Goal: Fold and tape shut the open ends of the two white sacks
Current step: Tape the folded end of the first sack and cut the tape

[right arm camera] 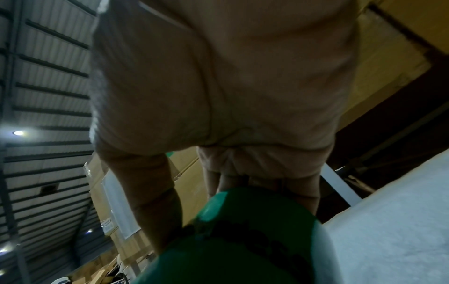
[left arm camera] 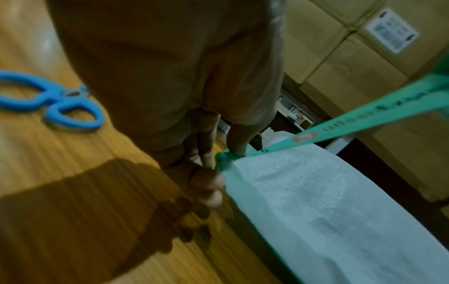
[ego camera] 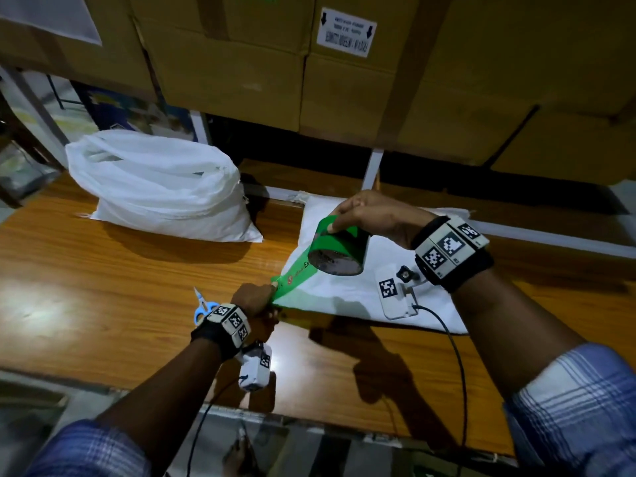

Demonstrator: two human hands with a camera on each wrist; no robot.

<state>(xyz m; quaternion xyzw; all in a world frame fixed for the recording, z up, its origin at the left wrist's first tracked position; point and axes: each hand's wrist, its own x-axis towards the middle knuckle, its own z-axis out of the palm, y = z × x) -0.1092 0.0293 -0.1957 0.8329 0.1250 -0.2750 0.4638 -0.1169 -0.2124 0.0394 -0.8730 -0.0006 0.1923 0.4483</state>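
Step in hand, by my reading: taping near sack point(ego camera: 361, 290), flat on table point(ego camera: 103, 270). Right hand point(ego camera: 371, 215) grips green roll point(ego camera: 339, 251) above sack. Left hand point(ego camera: 256, 299) pinches tape end point(ego camera: 292, 278) onto sack's left edge. Far sack point(ego camera: 158, 187) left of it, mouth untaped. Next: press strip along fold, cut with scissors point(ego camera: 203, 304) left of sack.

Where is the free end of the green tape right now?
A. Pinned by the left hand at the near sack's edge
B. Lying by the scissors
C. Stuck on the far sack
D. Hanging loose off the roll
A: the left hand presses the tape end onto the near sack edge, while the right hand holds the roll up, strip stretched between them.
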